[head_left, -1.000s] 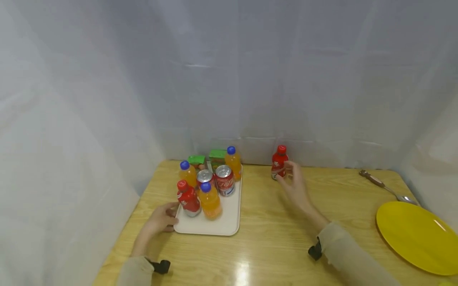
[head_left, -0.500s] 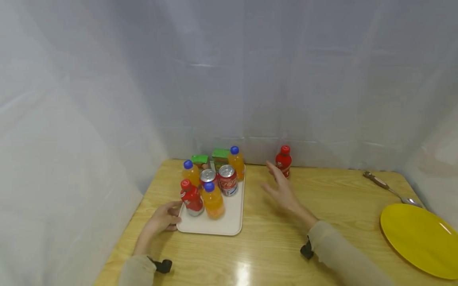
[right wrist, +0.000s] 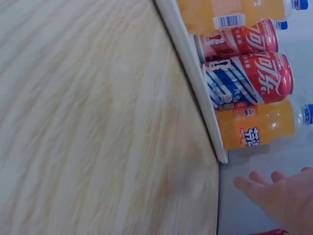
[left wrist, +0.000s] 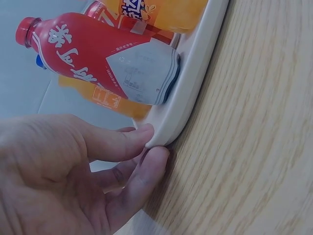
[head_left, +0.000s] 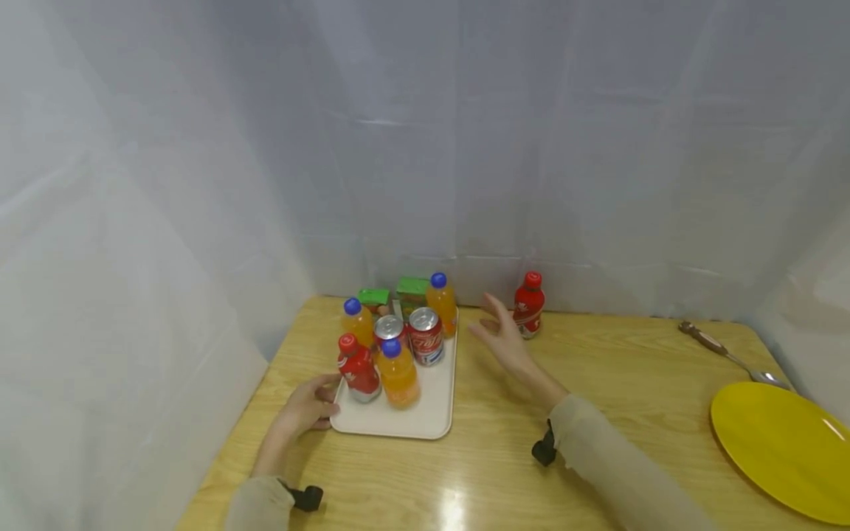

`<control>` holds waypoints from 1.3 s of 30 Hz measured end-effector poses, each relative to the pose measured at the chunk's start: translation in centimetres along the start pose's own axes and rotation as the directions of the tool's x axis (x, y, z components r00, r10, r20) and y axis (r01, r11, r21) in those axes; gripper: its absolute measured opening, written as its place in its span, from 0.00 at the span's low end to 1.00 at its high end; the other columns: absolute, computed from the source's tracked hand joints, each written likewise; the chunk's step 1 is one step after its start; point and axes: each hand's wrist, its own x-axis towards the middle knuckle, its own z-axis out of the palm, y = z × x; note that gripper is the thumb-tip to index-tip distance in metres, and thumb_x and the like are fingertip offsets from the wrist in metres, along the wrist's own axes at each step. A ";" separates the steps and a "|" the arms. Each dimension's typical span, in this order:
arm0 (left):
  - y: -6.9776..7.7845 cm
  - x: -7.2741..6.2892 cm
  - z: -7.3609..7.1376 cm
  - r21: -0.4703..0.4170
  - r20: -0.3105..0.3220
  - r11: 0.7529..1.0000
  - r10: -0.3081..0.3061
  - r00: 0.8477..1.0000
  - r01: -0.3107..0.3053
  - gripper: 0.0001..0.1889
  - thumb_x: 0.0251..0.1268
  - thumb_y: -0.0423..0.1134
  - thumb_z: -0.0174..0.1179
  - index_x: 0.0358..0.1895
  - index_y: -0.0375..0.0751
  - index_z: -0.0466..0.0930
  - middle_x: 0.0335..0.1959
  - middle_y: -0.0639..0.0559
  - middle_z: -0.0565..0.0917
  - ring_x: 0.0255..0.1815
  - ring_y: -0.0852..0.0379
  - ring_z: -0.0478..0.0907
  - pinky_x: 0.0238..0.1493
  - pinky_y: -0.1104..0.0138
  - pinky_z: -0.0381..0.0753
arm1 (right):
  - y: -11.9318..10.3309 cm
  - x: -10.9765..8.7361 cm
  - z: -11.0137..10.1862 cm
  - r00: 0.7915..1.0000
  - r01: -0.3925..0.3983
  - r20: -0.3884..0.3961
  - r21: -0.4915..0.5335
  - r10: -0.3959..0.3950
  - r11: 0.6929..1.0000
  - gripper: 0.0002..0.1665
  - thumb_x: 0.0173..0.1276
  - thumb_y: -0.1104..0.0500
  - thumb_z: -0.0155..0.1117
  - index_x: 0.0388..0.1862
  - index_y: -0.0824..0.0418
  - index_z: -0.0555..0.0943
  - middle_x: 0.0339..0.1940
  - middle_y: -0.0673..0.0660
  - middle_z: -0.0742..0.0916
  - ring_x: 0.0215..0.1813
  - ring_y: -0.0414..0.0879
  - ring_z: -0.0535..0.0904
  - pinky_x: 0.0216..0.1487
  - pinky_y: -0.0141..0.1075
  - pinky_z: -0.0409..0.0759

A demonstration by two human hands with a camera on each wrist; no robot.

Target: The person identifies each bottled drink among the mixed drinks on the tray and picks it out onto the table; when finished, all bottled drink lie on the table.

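Note:
My left hand (head_left: 304, 407) pinches the near left corner of a white tray (head_left: 425, 417), thumb on the rim and a finger under it in the left wrist view. Closest to that hand stands a red bottle (left wrist: 98, 54) on the tray. Beside it are orange soda bottles (head_left: 398, 380) with blue caps, red cola cans (head_left: 426, 339) and green-topped packs (head_left: 413, 289). My right hand (head_left: 508, 345) hovers between the tray's right side and another red bottle (head_left: 529, 306), its fingers extended and holding nothing. That red bottle stands upright on the table at the back.
A yellow plate (head_left: 783, 450) lies on the wooden table (head_left: 505, 472) at the right. Behind it rests a spoon (head_left: 730, 355) with a brown handle. White sheeting (head_left: 531, 147) hangs along the table's back edge and sides.
My right hand has let go of the red bottle at the back and moved left toward the tray. The left hand stays at the tray corner. The view has shifted slightly.

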 end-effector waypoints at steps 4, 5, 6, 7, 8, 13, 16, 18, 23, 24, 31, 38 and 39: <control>-0.1 -0.1 0.0 0.007 -0.015 1.000 0.000 1.000 0.000 0.35 0.66 0.21 0.62 0.77 0.30 0.66 0.51 0.31 0.79 0.38 0.51 0.82 0.34 0.63 0.89 | -0.4 1.0 1.0 0.997 -0.072 0.000 0.067 0.072 0.995 0.46 0.79 0.54 0.64 0.87 0.56 0.52 0.82 0.72 0.66 0.76 0.73 0.72 0.66 0.63 0.82; -0.1 -0.2 0.1 0.010 -0.014 1.000 0.005 1.000 -0.004 0.35 0.66 0.21 0.62 0.77 0.30 0.65 0.51 0.31 0.79 0.38 0.51 0.82 0.34 0.63 0.89 | -0.5 1.2 1.2 0.996 -0.093 0.002 0.084 0.093 0.992 0.47 0.79 0.53 0.64 0.87 0.54 0.52 0.82 0.71 0.66 0.76 0.72 0.72 0.64 0.62 0.82; -0.1 -0.1 0.1 0.007 -0.017 1.000 0.005 1.000 -0.005 0.35 0.66 0.21 0.62 0.77 0.30 0.66 0.51 0.32 0.79 0.38 0.52 0.82 0.34 0.63 0.89 | -0.6 1.5 1.5 0.994 -0.109 0.009 0.107 0.109 0.988 0.47 0.79 0.52 0.65 0.88 0.53 0.52 0.82 0.70 0.66 0.76 0.72 0.73 0.62 0.61 0.83; -0.2 -0.1 0.1 0.001 -0.021 1.000 0.005 1.000 -0.005 0.35 0.66 0.21 0.62 0.77 0.30 0.66 0.50 0.32 0.79 0.38 0.52 0.81 0.34 0.63 0.89 | -0.6 1.7 1.7 0.992 -0.129 0.014 0.122 0.128 0.984 0.47 0.78 0.51 0.65 0.88 0.52 0.52 0.83 0.69 0.66 0.76 0.70 0.73 0.61 0.59 0.82; -0.3 -0.1 0.2 -0.004 -0.022 1.000 0.008 1.000 -0.008 0.35 0.66 0.21 0.62 0.77 0.30 0.66 0.49 0.32 0.78 0.37 0.51 0.81 0.34 0.63 0.89 | -0.7 1.9 1.9 0.989 -0.147 0.021 0.134 0.145 0.980 0.48 0.78 0.50 0.65 0.88 0.51 0.52 0.83 0.69 0.66 0.77 0.70 0.72 0.60 0.58 0.81; -0.2 -0.2 0.3 -0.023 -0.022 1.000 0.017 1.000 -0.018 0.34 0.66 0.20 0.62 0.76 0.29 0.67 0.45 0.34 0.76 0.36 0.51 0.80 0.33 0.62 0.88 | -1.0 3.0 2.8 0.980 -0.200 0.053 0.136 0.194 0.970 0.50 0.76 0.48 0.67 0.88 0.49 0.52 0.84 0.68 0.65 0.80 0.69 0.67 0.71 0.68 0.74; -0.2 -0.3 0.4 -0.026 -0.027 1.000 0.012 1.000 -0.012 0.33 0.66 0.20 0.61 0.76 0.28 0.67 0.45 0.35 0.76 0.37 0.50 0.80 0.33 0.62 0.88 | -1.3 3.5 3.4 0.980 -0.196 0.062 0.114 0.190 0.974 0.50 0.75 0.48 0.68 0.88 0.50 0.52 0.84 0.68 0.65 0.80 0.71 0.66 0.75 0.72 0.68; -0.2 -0.4 0.4 -0.021 -0.031 1.000 0.006 1.000 -0.007 0.33 0.66 0.21 0.61 0.76 0.29 0.67 0.45 0.35 0.76 0.38 0.50 0.80 0.33 0.62 0.88 | -1.5 3.9 3.8 0.983 -0.178 0.061 0.093 0.172 0.980 0.50 0.75 0.48 0.68 0.87 0.52 0.54 0.83 0.68 0.66 0.80 0.70 0.66 0.77 0.69 0.68; -0.3 -0.5 0.6 -0.017 -0.048 1.000 -0.009 0.999 0.008 0.34 0.66 0.21 0.62 0.76 0.30 0.67 0.46 0.35 0.78 0.38 0.50 0.80 0.34 0.63 0.88 | -1.8 4.7 4.8 0.990 -0.142 0.031 0.051 0.140 0.989 0.49 0.73 0.47 0.70 0.85 0.55 0.58 0.82 0.67 0.68 0.82 0.65 0.64 0.84 0.58 0.64; -0.3 -0.5 0.6 -0.019 -0.053 1.000 -0.014 0.998 0.013 0.34 0.66 0.21 0.62 0.76 0.31 0.67 0.46 0.36 0.78 0.38 0.51 0.80 0.34 0.63 0.87 | -1.8 4.9 4.9 0.990 -0.142 0.025 0.042 0.141 0.989 0.49 0.73 0.46 0.71 0.85 0.56 0.59 0.82 0.67 0.68 0.83 0.64 0.64 0.85 0.57 0.63; -0.2 -0.7 0.7 -0.018 -0.067 0.999 -0.029 0.997 0.027 0.33 0.66 0.21 0.61 0.76 0.31 0.68 0.48 0.35 0.78 0.39 0.50 0.80 0.34 0.63 0.87 | -2.0 5.7 5.4 0.986 -0.168 0.011 0.008 0.168 0.986 0.46 0.72 0.48 0.71 0.82 0.59 0.63 0.80 0.68 0.71 0.81 0.64 0.66 0.83 0.58 0.65; 0.0 -0.4 0.7 -0.016 -0.061 1.000 -0.020 0.998 0.019 0.33 0.67 0.21 0.61 0.77 0.32 0.68 0.49 0.35 0.78 0.41 0.50 0.81 0.36 0.62 0.88 | -1.6 6.0 4.9 0.982 -0.189 -0.004 0.056 0.190 0.980 0.44 0.71 0.47 0.73 0.80 0.58 0.67 0.79 0.66 0.73 0.80 0.64 0.68 0.80 0.58 0.70; 0.1 -0.4 0.7 -0.014 -0.060 1.000 -0.019 0.998 0.018 0.33 0.67 0.21 0.61 0.77 0.32 0.68 0.49 0.35 0.78 0.41 0.50 0.81 0.36 0.62 0.89 | -1.6 6.0 4.9 0.982 -0.186 -0.008 0.067 0.187 0.980 0.44 0.71 0.48 0.73 0.80 0.58 0.67 0.78 0.66 0.73 0.79 0.64 0.69 0.79 0.58 0.72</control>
